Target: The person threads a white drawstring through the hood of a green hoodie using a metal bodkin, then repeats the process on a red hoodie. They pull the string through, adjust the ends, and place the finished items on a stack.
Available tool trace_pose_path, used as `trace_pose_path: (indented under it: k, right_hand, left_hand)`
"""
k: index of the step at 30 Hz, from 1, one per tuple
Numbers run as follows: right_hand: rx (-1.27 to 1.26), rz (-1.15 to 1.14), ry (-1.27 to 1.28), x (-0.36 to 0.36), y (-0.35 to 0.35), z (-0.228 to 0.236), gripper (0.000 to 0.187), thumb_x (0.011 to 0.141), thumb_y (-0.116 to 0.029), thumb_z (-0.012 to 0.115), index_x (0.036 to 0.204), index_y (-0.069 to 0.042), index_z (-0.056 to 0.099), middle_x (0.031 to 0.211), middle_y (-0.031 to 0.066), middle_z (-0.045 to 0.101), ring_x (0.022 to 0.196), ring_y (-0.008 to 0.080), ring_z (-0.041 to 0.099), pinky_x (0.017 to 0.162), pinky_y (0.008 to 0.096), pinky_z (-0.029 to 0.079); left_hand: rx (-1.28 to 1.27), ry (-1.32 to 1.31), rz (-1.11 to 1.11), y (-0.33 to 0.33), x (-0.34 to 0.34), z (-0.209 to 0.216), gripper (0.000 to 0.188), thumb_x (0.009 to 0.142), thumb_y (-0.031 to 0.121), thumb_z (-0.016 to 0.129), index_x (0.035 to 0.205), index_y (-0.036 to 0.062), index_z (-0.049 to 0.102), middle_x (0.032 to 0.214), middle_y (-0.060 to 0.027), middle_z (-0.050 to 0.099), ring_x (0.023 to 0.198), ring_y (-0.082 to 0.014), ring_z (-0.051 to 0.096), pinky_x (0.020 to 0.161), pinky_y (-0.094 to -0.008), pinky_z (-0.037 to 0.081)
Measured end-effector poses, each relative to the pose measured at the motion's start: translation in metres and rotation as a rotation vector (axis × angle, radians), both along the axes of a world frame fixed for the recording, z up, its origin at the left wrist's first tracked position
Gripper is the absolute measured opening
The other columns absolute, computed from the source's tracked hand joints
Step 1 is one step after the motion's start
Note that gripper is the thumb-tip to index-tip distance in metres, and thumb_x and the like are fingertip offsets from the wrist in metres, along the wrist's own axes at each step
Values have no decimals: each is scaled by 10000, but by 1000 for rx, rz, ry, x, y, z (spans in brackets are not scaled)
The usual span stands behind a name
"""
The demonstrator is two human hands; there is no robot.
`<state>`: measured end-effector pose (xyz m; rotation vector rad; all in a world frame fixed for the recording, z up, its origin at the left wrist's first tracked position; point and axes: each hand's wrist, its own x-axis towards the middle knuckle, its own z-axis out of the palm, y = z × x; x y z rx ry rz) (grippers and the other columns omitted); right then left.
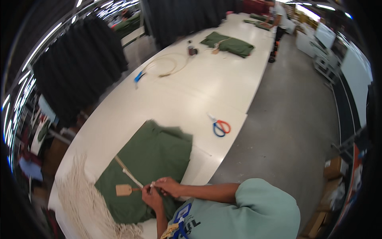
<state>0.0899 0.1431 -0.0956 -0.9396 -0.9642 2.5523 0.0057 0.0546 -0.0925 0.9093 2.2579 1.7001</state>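
A green garment (155, 147) lies spread on the white table (187, 93) in front of me. A cream drawstring cord (129, 174) runs across it toward my fingers. My left hand (152, 199) is closed on the cord near its end, over the garment's lower part. Touching it from the right, my right hand (168, 186) pinches the same cord end; the fingertips partly hide what they grip. A tan paper hang tag (123, 190) rests on the green cloth, left of my left hand.
Loose cream cords (81, 199) pile along the near left table edge. Scissors (219, 126) with red and blue handles lie near the right edge. Farther off are a coiled cord (167, 65) and another folded green garment (229, 44). A co-worker (278, 20) stands at the far end.
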Motion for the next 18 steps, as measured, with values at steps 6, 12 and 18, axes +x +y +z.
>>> trace_pose_path:
  k: [6, 12, 18]
  right_hand:
    - [201, 72, -34, 5, 5, -10, 162, 1005, -254, 626, 989, -93, 630, 741, -32, 567, 616, 66, 519, 521, 229, 447]
    - [815, -28, -134, 1, 1, -11, 184, 1031, -190, 552, 960, -28, 605, 699, 4, 568, 610, 87, 545, 518, 270, 460]
    - [461, 81, -117, 0, 14, 10, 154, 1020, -150, 571, 958, -16, 615, 767, 19, 604, 651, 96, 577, 547, 258, 502]
  left_hand:
    - [78, -277, 95, 6, 10, 3, 106, 881, 56, 693, 907, -43, 664, 798, -40, 668, 723, -83, 592, 638, -246, 486]
    - [158, -405, 194, 3, 20, 6, 55, 884, 19, 711, 888, -33, 692, 765, 26, 647, 667, -26, 539, 579, -191, 410]
    - [349, -972, -118, -12, 2, -5, 138, 940, 154, 696, 951, 17, 702, 696, 41, 594, 538, -25, 446, 482, -207, 335]
